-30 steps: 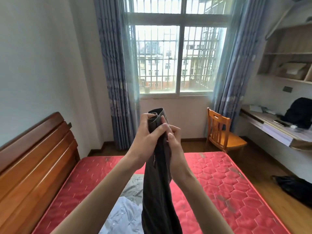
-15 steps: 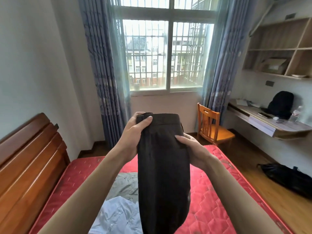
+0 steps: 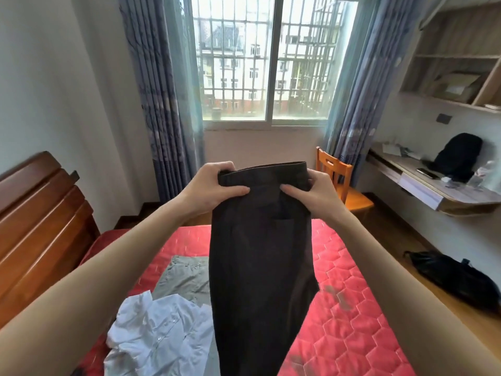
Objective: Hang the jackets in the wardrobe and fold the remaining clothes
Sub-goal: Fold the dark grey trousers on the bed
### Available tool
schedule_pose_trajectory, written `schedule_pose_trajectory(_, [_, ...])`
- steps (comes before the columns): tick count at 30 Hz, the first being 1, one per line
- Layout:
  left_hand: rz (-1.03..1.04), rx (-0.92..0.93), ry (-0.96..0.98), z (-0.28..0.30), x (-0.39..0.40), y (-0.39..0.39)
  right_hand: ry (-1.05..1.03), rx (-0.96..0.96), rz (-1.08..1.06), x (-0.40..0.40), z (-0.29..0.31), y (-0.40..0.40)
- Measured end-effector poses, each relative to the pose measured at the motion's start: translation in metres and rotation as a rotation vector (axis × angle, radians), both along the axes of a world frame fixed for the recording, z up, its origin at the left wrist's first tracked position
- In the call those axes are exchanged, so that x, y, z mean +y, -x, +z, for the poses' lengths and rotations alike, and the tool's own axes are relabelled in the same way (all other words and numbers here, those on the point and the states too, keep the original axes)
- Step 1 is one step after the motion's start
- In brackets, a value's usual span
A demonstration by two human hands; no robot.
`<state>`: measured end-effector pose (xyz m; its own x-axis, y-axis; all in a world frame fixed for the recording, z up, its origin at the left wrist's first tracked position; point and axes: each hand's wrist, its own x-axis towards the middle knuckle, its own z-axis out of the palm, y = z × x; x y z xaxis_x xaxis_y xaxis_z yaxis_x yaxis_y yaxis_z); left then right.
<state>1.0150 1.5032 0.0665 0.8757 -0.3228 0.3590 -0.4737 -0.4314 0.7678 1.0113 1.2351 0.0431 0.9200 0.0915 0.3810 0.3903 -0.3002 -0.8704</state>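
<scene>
My 2 arms, bare from the frame edge to the fingertips

I see no sleeve, cuff, watch, ring or glove on either side: the left hand (image 3: 214, 189) and the right hand (image 3: 315, 192) are uncovered, and both forearms run bare out of the bottom corners. Fingernails are short and unpainted where they show. Nothing else of my body or clothing is in view.

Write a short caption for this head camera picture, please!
Left hand and right hand hold dark trousers up by the waistband above a red mattress.
</scene>
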Motion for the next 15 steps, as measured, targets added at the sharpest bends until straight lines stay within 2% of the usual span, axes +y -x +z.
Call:
schedule_pose_trajectory(3, [0.034,-0.064,-0.155,-0.003,-0.015,-0.041,0.183,0.07,0.085,-0.026,0.016,-0.038])
schedule_pose_trajectory(5, [0.037,-0.118,-0.281,-0.003,-0.025,-0.067,0.407,0.088,0.076,-0.039,0.028,-0.068])
schedule_pose_trajectory(8, [0.05,-0.207,-0.474,0.004,-0.041,-0.106,0.705,0.012,-0.008,-0.044,0.04,-0.108])
schedule_pose_trajectory(15, [0.187,-0.272,-0.775,0.033,-0.085,-0.196,1.044,-0.076,-0.204,-0.045,0.074,-0.201])
